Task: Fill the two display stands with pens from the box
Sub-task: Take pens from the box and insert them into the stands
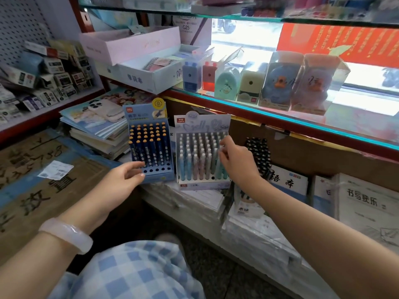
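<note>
Under glass shelf (280, 124), two display stands (203, 152) on wrapped paper stacks (194, 201), both hands' fingers (133, 169) loosely spread, empty.

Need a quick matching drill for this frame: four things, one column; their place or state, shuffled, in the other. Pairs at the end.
Things:
1. blue stand
2. white stand
3. phone
4. bracelet

Places or states:
A. lies on the stack of books
B. on the left wrist
C. front row of holes empty, left hand at its lower edge
D. pastel pens, right hand at its right side

Pairs: 1-C, 2-D, 3-A, 4-B
</note>
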Demonstrator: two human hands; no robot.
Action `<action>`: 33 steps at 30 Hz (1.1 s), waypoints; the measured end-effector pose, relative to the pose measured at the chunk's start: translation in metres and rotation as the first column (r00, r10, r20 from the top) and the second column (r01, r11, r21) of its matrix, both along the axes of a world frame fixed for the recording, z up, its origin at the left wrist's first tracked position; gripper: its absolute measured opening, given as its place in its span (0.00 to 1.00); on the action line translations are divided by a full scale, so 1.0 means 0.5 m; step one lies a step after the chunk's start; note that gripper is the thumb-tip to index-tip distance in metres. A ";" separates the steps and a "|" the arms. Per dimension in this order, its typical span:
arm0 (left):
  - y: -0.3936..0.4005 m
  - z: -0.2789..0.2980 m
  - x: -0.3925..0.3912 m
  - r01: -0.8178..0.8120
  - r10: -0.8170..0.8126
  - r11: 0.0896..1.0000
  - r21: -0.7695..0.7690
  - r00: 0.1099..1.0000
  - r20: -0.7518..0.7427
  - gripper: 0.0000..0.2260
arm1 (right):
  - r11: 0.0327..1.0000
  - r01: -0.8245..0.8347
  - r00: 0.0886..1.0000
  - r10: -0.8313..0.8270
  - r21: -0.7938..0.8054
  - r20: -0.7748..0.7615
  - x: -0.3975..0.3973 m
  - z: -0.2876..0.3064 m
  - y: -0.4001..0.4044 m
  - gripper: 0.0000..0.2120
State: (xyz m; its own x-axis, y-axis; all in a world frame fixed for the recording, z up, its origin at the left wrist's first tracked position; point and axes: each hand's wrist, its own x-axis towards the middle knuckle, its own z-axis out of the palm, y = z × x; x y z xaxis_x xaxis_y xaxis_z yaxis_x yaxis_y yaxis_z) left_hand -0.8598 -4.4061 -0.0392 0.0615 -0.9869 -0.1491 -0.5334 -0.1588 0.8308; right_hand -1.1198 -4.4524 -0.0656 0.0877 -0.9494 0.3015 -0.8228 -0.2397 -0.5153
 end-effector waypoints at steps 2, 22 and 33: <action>0.001 -0.002 0.004 -0.002 0.002 1.000 0.000 1.000 0.003 0.16 | 1.000 -0.010 0.999 0.010 0.007 -0.039 0.004 -0.007 -0.007 0.05; 0.004 -0.022 0.001 0.033 -0.033 0.999 0.022 0.999 -0.026 0.17 | 1.000 -0.026 0.992 0.027 0.011 -0.122 0.014 -0.021 -0.035 0.05; 0.015 -0.020 0.003 0.031 -0.030 0.999 0.024 0.999 -0.037 0.17 | 0.998 0.001 0.903 0.027 0.066 -0.429 0.018 -0.032 -0.034 0.08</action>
State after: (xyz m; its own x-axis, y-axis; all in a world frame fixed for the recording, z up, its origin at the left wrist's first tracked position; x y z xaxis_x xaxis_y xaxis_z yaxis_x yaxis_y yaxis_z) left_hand -0.8583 -4.3988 -0.0491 0.0258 -0.9843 -0.1749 -0.5074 -0.1636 0.8460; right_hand -1.1110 -4.4695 -0.0814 0.2076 -0.9631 0.1711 -0.9647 -0.2306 -0.1273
